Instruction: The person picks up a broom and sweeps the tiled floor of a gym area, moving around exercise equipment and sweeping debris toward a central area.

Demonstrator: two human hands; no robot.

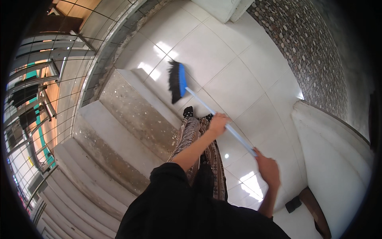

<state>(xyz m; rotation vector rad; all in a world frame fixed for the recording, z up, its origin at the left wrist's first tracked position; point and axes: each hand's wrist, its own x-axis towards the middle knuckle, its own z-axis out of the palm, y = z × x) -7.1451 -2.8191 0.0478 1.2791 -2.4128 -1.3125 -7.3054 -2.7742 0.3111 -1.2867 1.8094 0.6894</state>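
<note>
I hold a broom with a long pale blue handle (240,138), a blue head block (182,79) and black bristles (174,82). My left hand (219,124) is closed round the middle of the handle. Higher up, near its top end, my right hand (267,169) grips it too. The handle slants away to the left, and the bristles are at the white tiled floor (223,55) beside the lowest stair step. My feet in dark, spotted socks (188,112) stand just nearer than the broom head.
Concrete stairs (131,111) descend along my left, behind a wire mesh (85,51). A pebbled wall panel (306,51) stands at the far right, with a white stepped ledge (330,147) nearer. A brown and black object (314,211) lies at the lower right.
</note>
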